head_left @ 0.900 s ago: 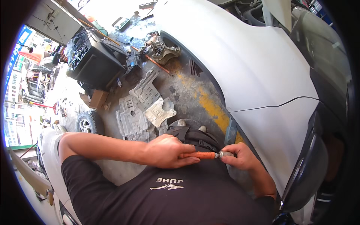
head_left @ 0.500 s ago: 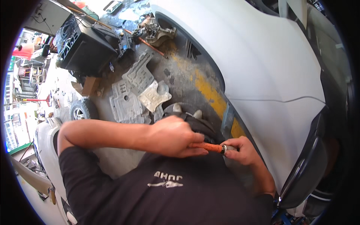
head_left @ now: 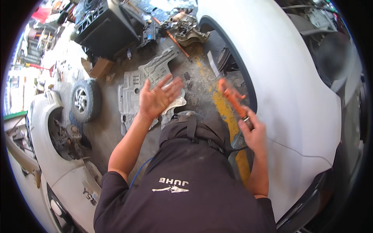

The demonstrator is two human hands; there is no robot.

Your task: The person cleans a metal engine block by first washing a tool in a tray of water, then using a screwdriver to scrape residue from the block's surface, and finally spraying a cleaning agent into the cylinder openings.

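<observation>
In my right hand [head_left: 254,132] is a slim orange hand tool [head_left: 234,101] with a dark and metal collar at its lower end. My fingers are wrapped around the collar end, and the orange body points up and away to the left. A short orange piece sticks out from its side; blur hides its exact kind. My left hand [head_left: 161,97] is raised with the palm showing and fingers spread, holding nothing. It hovers above the grey undertray panels [head_left: 132,97] on the floor, apart from the tool.
A white car body [head_left: 287,77] with an open wheel arch stands close on the right. To the left are a loose wheel [head_left: 83,101] and a second pale car [head_left: 66,174]. Farther off lie a black bin [head_left: 110,33], a cardboard box [head_left: 101,68] and metal parts [head_left: 188,29].
My left hand has let go of the orange tool and moved away to the left, opening. My right hand has raised the tool forward, and the view has shifted.
</observation>
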